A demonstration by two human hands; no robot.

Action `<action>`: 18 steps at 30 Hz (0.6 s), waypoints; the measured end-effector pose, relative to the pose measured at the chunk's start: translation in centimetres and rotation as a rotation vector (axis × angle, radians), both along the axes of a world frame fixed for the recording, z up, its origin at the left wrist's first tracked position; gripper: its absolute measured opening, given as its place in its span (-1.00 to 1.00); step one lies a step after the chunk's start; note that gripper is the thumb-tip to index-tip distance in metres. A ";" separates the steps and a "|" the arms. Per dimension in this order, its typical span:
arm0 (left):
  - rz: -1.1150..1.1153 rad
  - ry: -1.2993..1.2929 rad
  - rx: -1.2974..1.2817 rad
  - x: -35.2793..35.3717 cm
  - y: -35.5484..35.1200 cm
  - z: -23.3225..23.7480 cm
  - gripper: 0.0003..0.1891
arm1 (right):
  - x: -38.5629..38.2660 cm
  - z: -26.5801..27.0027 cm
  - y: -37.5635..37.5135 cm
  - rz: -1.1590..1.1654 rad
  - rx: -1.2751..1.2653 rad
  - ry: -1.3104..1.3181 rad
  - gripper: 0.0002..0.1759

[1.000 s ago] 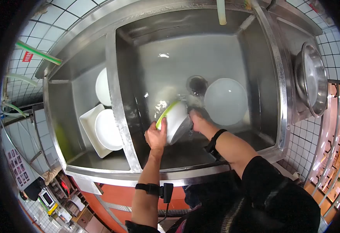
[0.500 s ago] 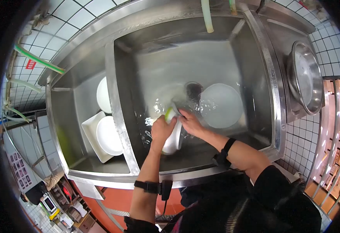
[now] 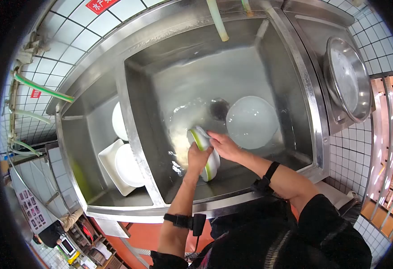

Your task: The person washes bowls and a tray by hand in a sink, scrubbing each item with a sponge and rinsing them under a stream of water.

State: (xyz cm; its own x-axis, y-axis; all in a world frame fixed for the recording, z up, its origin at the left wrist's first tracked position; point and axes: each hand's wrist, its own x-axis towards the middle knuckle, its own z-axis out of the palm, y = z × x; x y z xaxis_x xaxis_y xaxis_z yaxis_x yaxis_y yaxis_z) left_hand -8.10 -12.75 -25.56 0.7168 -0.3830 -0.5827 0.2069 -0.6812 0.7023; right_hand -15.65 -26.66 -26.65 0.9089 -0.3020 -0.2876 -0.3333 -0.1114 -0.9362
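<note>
Over the large basin of the steel sink (image 3: 317, 98), my left hand (image 3: 198, 158) is closed round the left side of a white dish with a green band (image 3: 210, 167). The dish is tilted on edge just above the water. My right hand (image 3: 223, 145) is closed at the dish's upper right edge, fingers pressed on a pale, greyish piece that looks like a cloth (image 3: 201, 134). A round white plate (image 3: 253, 122) lies under water to the right, beside the dark round drain (image 3: 219, 109).
The left basin holds a rectangular white dish (image 3: 110, 167) and round white plates (image 3: 129, 166). A steel bowl (image 3: 349, 78) sits on the right ledge. A hose (image 3: 217, 20) hangs over the back edge. A person (image 3: 52, 234) is at the far lower left.
The banded dish has turned in my hands, so more of its green rim shows. Both hands have shifted slightly right and down in the view, which has itself tilted.
</note>
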 end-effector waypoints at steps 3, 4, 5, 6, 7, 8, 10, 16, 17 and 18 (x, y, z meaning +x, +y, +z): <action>0.001 0.055 -0.021 -0.8 0.9 3.2 -0.60 | -0.4 1.6 0.2 0.082 -0.093 -0.135 -0.60; -0.042 0.073 -0.103 -1.0 2.2 3.2 -0.60 | -0.5 2.7 0.4 0.163 -0.186 -0.181 -0.59; -0.086 0.091 -0.187 -1.1 3.4 3.1 -0.61 | -0.4 3.4 0.7 0.242 -0.280 -0.226 -0.58; -0.061 0.097 -0.195 -1.3 4.1 4.0 -0.57 | -0.2 3.7 0.9 0.292 -0.314 -0.287 -0.56; -0.059 0.101 -0.194 -1.1 4.9 3.8 -0.57 | 0.0 4.0 1.2 0.293 -0.312 -0.284 -0.56; -0.080 0.120 -0.156 -0.9 5.9 3.5 -0.56 | 0.1 4.3 1.6 0.344 -0.434 -0.308 -0.54; -0.179 0.103 0.001 -0.2 6.5 4.0 -0.47 | 0.6 4.1 2.2 0.382 -0.566 -0.352 -0.49; -0.107 -0.337 -0.019 -1.6 3.1 3.8 -0.41 | 1.4 4.4 2.7 0.380 -0.641 -0.280 -0.54; -0.049 -0.337 0.014 -1.7 2.6 4.1 -0.46 | 1.5 4.2 2.7 0.352 -0.639 -0.285 -0.56; -0.096 -0.335 -0.015 -1.5 2.9 3.8 -0.54 | 1.6 4.2 2.5 0.352 -0.640 -0.283 -0.56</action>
State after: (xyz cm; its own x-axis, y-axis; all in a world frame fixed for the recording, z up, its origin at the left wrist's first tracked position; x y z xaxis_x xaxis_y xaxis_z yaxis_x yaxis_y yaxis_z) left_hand -9.57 -9.90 -21.78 0.8277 -0.4647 -0.3145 -0.1015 -0.6752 0.7307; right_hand -14.03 -24.14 -22.49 0.9947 -0.0108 0.1023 0.0641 -0.7129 -0.6983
